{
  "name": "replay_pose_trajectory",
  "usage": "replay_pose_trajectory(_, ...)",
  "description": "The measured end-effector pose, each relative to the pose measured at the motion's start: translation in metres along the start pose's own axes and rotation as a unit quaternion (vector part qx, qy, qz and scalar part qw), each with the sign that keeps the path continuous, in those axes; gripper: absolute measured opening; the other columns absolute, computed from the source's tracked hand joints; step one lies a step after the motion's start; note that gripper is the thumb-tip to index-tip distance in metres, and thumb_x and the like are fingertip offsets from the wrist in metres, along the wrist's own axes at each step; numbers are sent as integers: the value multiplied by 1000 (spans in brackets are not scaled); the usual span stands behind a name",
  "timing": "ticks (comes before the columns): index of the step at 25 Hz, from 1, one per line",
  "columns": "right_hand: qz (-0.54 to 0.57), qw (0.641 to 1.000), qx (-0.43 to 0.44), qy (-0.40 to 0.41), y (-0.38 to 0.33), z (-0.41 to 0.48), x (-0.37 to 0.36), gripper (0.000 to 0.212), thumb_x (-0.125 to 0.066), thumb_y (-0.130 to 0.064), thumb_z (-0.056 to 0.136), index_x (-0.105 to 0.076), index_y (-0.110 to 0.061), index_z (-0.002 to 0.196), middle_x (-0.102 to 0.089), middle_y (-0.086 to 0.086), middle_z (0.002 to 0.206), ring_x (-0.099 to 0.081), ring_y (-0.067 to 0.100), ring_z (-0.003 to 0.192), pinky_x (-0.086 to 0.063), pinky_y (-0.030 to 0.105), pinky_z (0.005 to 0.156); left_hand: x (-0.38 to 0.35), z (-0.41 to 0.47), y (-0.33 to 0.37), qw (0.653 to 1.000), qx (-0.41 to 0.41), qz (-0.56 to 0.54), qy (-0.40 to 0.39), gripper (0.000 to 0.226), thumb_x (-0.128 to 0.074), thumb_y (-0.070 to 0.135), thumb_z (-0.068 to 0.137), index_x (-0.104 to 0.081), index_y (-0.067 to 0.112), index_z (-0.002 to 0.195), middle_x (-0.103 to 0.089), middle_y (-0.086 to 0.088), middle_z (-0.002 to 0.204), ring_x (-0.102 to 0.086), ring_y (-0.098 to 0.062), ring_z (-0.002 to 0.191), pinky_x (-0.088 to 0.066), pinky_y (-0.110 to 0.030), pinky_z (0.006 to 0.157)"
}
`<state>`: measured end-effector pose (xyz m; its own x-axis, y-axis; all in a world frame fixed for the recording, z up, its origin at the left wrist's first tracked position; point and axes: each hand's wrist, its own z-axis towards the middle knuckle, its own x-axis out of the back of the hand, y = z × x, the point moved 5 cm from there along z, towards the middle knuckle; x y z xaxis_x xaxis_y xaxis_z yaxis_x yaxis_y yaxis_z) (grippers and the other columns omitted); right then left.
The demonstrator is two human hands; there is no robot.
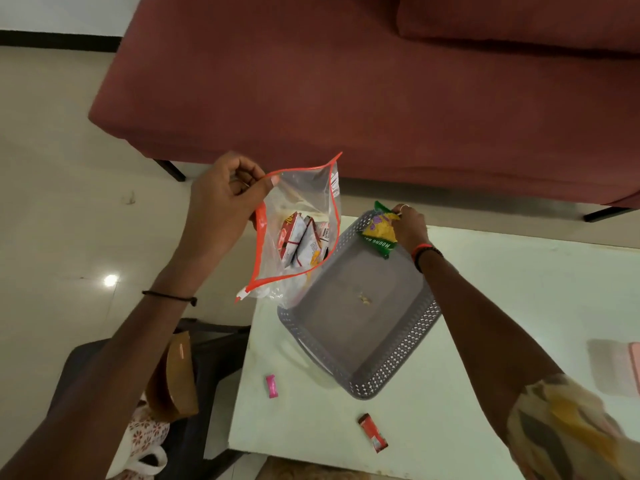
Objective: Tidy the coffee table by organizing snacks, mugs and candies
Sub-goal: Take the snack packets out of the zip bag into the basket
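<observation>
My left hand (225,192) pinches the orange-edged rim of a clear zip bag (304,188), holding it open above the table's left edge. Several red-and-white snack packets (301,242) lie inside the bag. My right hand (408,225) grips a yellow-and-green snack packet (379,233) over the far corner of a grey perforated basket (398,362). The basket holds only a few crumbs (364,298). A pink candy (272,386) and a red candy bar (374,432) lie on the white table (502,306) in front of the basket.
A maroon sofa (346,81) stands beyond the table. A dark chair (194,348) at lower left holds brown items (176,375) and a floral mug (145,441). A pale pink flat thing (616,367) lies at the table's right edge.
</observation>
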<state>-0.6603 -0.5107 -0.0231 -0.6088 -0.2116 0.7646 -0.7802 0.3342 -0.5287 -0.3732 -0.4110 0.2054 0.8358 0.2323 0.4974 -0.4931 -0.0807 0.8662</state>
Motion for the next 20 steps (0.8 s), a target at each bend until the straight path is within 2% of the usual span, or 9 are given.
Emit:
replay_pose_trajectory(3, -5, 1000, 0, 24, -1, 4, 4, 31, -50, -1, 87, -64, -3, 114, -67, 24, 113, -63, 35, 104, -51, 38, 86, 2, -1, 2, 1000, 0, 1, 3, 17, -66, 19, 86, -56, 6, 86, -55, 2, 64, -57, 1, 42, -48, -16, 42)
replay_pose_trajectory(6, -53, 997, 21, 54, -6, -3, 15, 32, -60, -10, 86, -61, -8, 118, -65, 18, 118, -59, 34, 111, -48, 40, 94, 6, -2, 5, 1000, -1, -1, 13, 16, -67, 19, 85, -56, 7, 85, -56, 3, 65, -57, 1, 43, -49, -19, 42)
replay_pose_trajectory(9, 76, 993, 7, 87, -19, -22, 41, 33, -64, -12, 87, -59, -2, 118, -64, 17, 118, -59, 27, 109, -47, 36, 96, 9, -7, 10, 1000, 6, -2, 15, 17, -67, 21, 85, -55, 9, 83, -56, 5, 66, -57, 0, 44, -49, -19, 43)
replay_pose_trajectory(11, 189, 974, 4, 122, -40, -47, 70, 25, -65, -15, 86, -61, -1, 107, -67, 12, 101, -60, 18, 91, -50, 29, 85, 10, -13, 13, 1000, 16, -3, 15, 16, -67, 21, 85, -56, 10, 83, -57, 5, 66, -58, -1, 45, -50, -22, 45)
replay_pose_trajectory(13, 231, 960, 57, 148, -76, -89, 109, 17, -70, -24, 84, -62, -9, 90, -63, -1, 82, -57, 11, 77, -49, 16, 70, 11, -21, 20, 1000, 24, -1, 16, 14, -67, 20, 85, -56, 10, 83, -57, 5, 66, -57, -2, 44, -50, -23, 46)
replay_pose_trajectory(15, 270, 943, 172, 89, -119, -137, 144, 14, -74, -27, 79, -61, -23, 74, -64, -9, 71, -59, 6, 67, -47, 8, 62, 13, -28, 29, 1000, 25, -2, 12, 13, -66, 18, 85, -56, 11, 82, -57, 4, 64, -57, -2, 43, -49, -23, 45)
replay_pose_trajectory(17, 293, 909, 284, -88, -161, -188, 160, 12, -76, -22, 76, -69, -29, 71, -72, -8, 70, -64, 2, 64, -52, 10, 65, 14, -35, 39, 1000, 28, -1, 5, 12, -65, 16, 85, -55, 10, 81, -56, 5, 63, -56, -4, 42, -48, -24, 45)
replay_pose_trajectory(18, 252, 893, 331, -175, -176, -212, 161, 13, -75, -17, 77, -73, -30, 76, -75, -8, 75, -67, 1, 68, -53, 12, 69, 15, -40, 45, 1000, 28, 3, 1, 12, -66, 16, 85, -55, 11, 81, -56, 5, 63, -56, -4, 43, -47, -23, 46)
replay_pose_trajectory(20, 70, 879, 408, -238, -193, -239, 147, 17, -68, -10, 82, -76, -22, 92, -77, -3, 88, -70, 3, 81, -53, 16, 78, 13, -52, 53, 1000, 24, 0, -6, 13, -67, 16, 85, -55, 11, 81, -55, 8, 64, -55, -5, 45, -46, -17, 46)
